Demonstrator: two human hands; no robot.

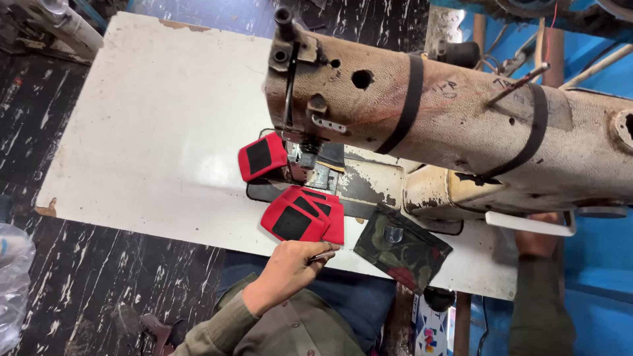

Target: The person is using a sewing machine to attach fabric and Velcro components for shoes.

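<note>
My left hand at the red patches, my right under the sewing machine

My left hand point(290, 264) sits low centre, fingers curled around a small metal tool point(322, 256), fingertips touching the lower edge of the stack of red-and-black patches point(302, 217) fanned just above it on the white table point(151, 132). One more patch point(262, 157) lies further up, at the needle of the worn sewing machine point(455, 112), its long side running up-right. My right hand point(537, 240) is well apart at the lower right, half hidden under the machine; I cannot tell its grip. A camouflage pouch point(401, 247) lies between.
</note>
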